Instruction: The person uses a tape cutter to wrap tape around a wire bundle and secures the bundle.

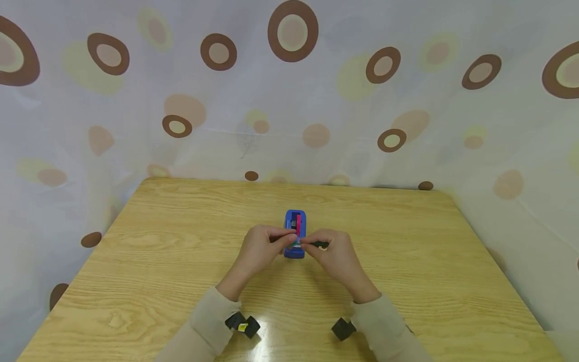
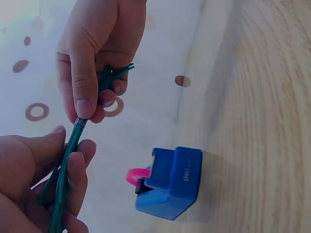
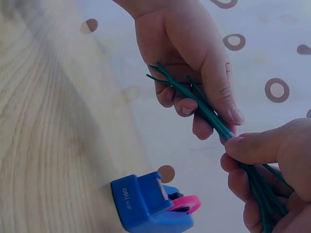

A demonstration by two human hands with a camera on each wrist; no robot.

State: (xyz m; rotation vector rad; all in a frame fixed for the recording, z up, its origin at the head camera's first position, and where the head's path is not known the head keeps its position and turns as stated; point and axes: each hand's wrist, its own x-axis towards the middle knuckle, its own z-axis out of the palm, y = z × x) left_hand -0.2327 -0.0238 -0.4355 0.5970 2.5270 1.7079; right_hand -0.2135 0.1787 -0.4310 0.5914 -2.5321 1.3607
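Note:
A bundle of thin green stems (image 2: 59, 194) stretches between my hands, with a narrow clear band, apparently tape (image 2: 80, 121), wrapped round it. In the head view my left hand (image 1: 260, 249) pinches the bundle on one side. My right hand (image 1: 336, 254) pinches it from the other side, fingertips close to the left ones. Loose stem ends fan out by both palms in the right wrist view. Just beyond and below the hands stands a blue tape dispenser (image 3: 138, 204) with a toothed cutter and a pink tape core (image 3: 187, 204); neither hand visibly grips it.
The wooden table (image 1: 181, 226) spreads on every side of the hands. A pale curtain (image 1: 253, 90) with brown and yellow spots hangs behind and beside it. Small black devices (image 1: 343, 329) are worn at both wrists.

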